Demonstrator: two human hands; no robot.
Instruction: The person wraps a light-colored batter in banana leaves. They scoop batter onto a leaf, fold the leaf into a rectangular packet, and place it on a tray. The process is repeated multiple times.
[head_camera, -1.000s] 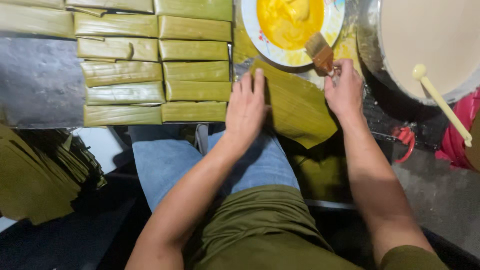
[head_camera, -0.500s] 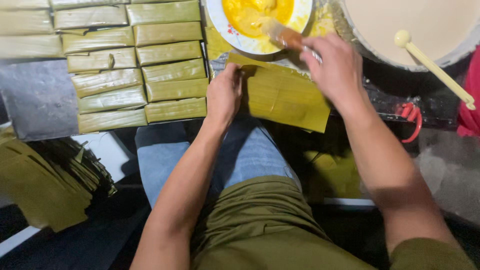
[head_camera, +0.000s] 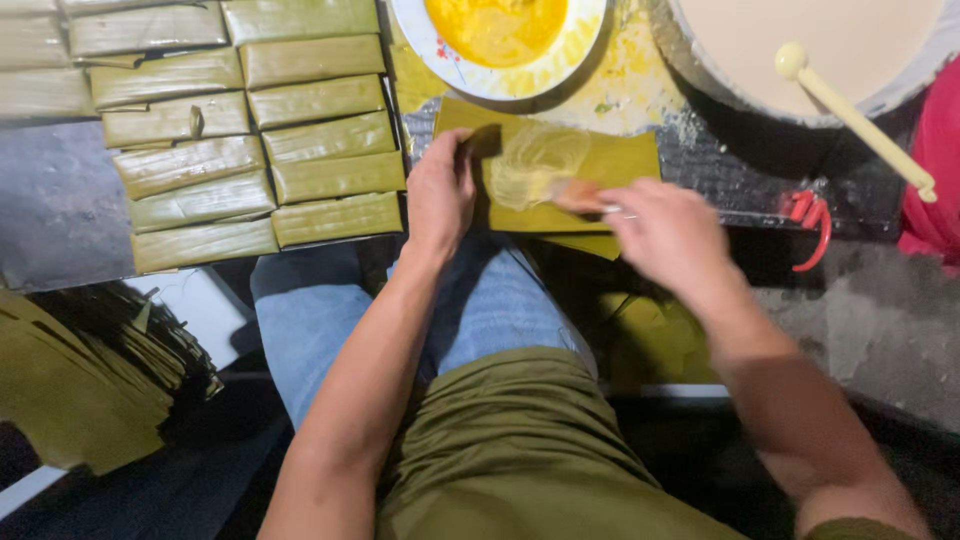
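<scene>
1 brush (head_camera: 570, 193) in right hand (head_camera: 672, 232), bristles leftward, lying across leaf (head_camera: 620, 160).

You see leaf-wrapped packets (head_camera: 240, 130) in the upper left of the frame. They are long, flat, green-yellow bundles, lying side by side in two neat columns, touching each other. You see no labels, signs or screens anywhere.

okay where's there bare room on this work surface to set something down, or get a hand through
Free: the grey tray patch left of the wrapped leaf parcels, and the dark strip right of the flat leaf, by the red hook. Crowded: the left hand and right hand with brush fill the centre; plate and pan close the top.
</scene>
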